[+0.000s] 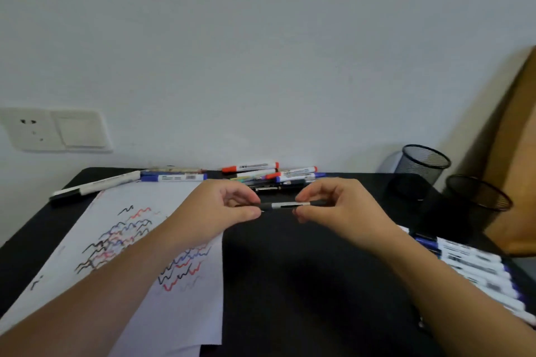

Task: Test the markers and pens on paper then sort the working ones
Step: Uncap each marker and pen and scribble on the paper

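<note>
Both hands, left hand (223,206) and right hand (336,206), pinch the black pen (285,206) by its ends; a hard tug could fling its cap toward the markers (261,174) beyond

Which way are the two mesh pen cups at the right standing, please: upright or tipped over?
Upright: both mesh cups stand on the table with open rims facing up.

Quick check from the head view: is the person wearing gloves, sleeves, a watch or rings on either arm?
Nothing visible. The left hand and right hand are bare, both forearms uncovered to the frame edge; no gloves, sleeves, watch, bands or rings show.
</note>
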